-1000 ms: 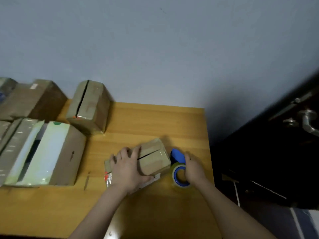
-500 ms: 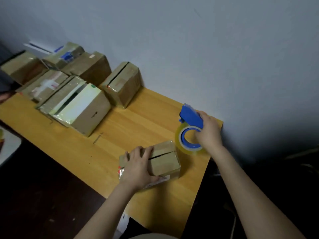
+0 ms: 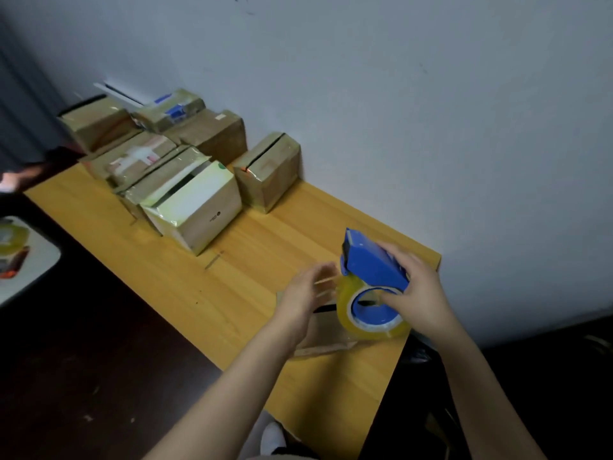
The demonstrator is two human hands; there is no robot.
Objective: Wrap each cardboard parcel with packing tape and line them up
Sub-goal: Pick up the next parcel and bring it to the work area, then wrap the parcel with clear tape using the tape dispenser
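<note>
My right hand (image 3: pixel 413 293) grips a blue tape dispenser (image 3: pixel 371 267) with a roll of clear yellowish tape (image 3: pixel 371 323), held above the table's right end. My left hand (image 3: pixel 306 293) hovers just left of the roll, blurred, fingers reaching toward the tape's edge; whether it pinches the tape end I cannot tell. Under both hands lies a small cardboard parcel (image 3: pixel 326 336), mostly hidden. Several taped parcels (image 3: pixel 192 200) stand grouped at the table's far left by the wall, with one brown parcel (image 3: pixel 268 171) at the right of that group.
The wooden table (image 3: pixel 232 280) runs along a pale wall, its right end just past my right hand. At the far left a white surface (image 3: pixel 30 260) carries another tape roll. Dark floor lies below the table's near edge.
My left hand has lifted off the small parcel and moved up to the tape roll. My right hand brought the dispenser down and over the parcel.
</note>
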